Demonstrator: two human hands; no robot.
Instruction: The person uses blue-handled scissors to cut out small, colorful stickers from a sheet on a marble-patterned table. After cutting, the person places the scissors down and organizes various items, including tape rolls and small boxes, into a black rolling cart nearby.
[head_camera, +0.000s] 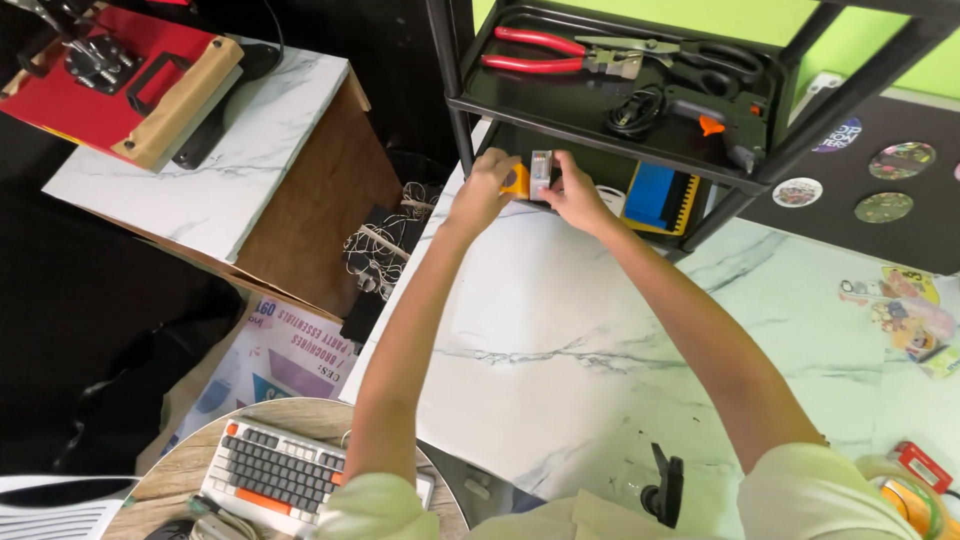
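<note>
Both my hands are up by the black shelf (600, 120), left hand (484, 190) gripping the yellow tool (517, 181), right hand (577, 196) pinching the upright grey block (541, 172) beside it.

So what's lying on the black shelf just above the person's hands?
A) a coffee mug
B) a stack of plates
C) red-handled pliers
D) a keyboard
C: red-handled pliers lie on the black shelf, beside black scissors and a glue gun, above the left hand and right hand; the keyboard sits lower left on a round table.
</note>
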